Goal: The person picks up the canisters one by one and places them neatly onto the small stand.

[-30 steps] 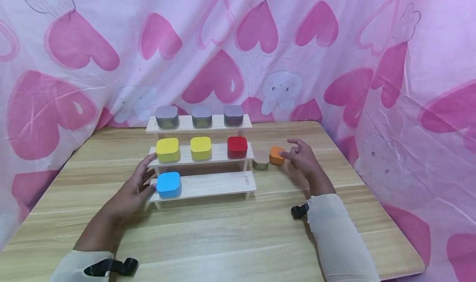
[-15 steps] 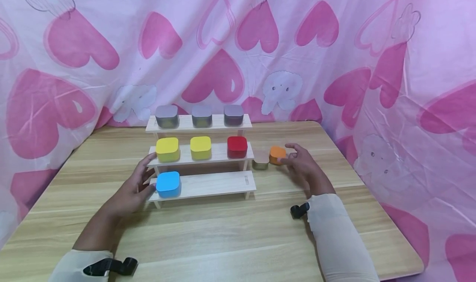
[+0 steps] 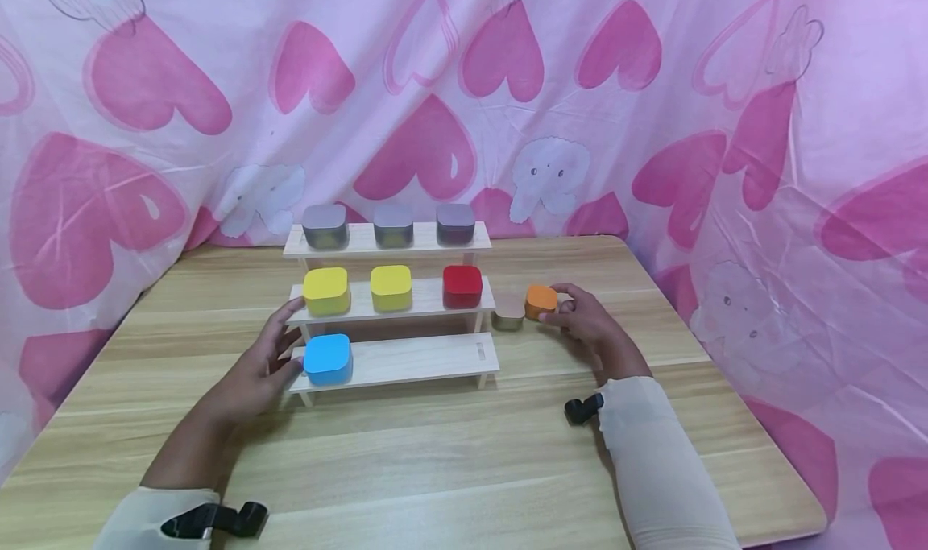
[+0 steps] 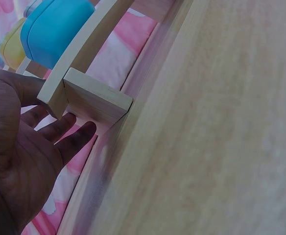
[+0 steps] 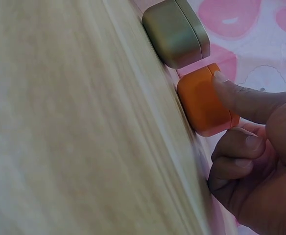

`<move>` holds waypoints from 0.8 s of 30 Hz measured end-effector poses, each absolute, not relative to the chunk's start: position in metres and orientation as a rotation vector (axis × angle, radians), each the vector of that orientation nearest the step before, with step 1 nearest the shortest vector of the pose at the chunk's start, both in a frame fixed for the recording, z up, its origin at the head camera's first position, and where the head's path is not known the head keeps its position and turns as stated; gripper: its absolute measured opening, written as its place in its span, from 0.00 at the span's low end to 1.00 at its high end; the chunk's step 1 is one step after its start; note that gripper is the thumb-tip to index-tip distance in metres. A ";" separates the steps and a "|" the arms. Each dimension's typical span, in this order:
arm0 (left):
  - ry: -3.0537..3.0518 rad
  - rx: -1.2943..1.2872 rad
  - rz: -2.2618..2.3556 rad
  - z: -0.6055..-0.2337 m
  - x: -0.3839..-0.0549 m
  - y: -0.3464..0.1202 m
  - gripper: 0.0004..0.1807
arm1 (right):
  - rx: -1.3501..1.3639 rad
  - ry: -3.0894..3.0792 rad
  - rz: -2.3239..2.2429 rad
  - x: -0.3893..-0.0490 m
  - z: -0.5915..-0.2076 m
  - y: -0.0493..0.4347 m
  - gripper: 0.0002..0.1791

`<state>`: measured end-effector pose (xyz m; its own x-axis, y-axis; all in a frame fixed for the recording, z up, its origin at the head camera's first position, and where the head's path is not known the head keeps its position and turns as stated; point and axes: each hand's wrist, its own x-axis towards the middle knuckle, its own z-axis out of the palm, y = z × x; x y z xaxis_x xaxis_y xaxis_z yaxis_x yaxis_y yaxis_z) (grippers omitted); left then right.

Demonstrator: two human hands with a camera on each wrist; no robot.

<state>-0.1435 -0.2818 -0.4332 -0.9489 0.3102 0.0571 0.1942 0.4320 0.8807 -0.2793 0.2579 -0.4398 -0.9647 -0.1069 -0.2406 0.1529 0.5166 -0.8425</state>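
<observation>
In the head view, my right hand (image 3: 590,322) holds a small orange lidded tin (image 3: 540,300) on the table, thumb at its near side and index finger at the far side. The right wrist view shows the thumb against the orange tin's lid (image 5: 206,100), the other fingers curled. Just left of it sits a gold tin (image 3: 508,318). My left hand (image 3: 254,370) grips the left end of a three-step wooden stand (image 3: 416,363), its thumb by the blue tin (image 3: 329,360) on the lowest step. The left wrist view has fingers below the shelf board (image 4: 82,46).
Two yellow tins, the left one (image 3: 326,291) nearest my left hand, and a red tin (image 3: 462,287) stand on the middle step. Several grey tins (image 3: 394,227) line the top step. A pink heart-print curtain (image 3: 413,147) hangs behind the wood-grain table (image 3: 406,469).
My right index finger has come down from above to the far side of the orange tin, and the thumb has moved to its near side. The left hand stays at the stand.
</observation>
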 end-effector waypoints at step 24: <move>2.557 0.440 1.551 -0.434 -0.145 -0.282 0.60 | 0.037 2.482 -1.418 -0.286 -0.449 0.257 0.37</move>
<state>-0.1449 -0.2820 -0.4342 -0.9506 0.3064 0.0487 0.1847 0.4329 0.8823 -0.2861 0.2573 -0.4487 -0.9600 -0.1164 -0.2546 0.1602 0.5173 -0.8407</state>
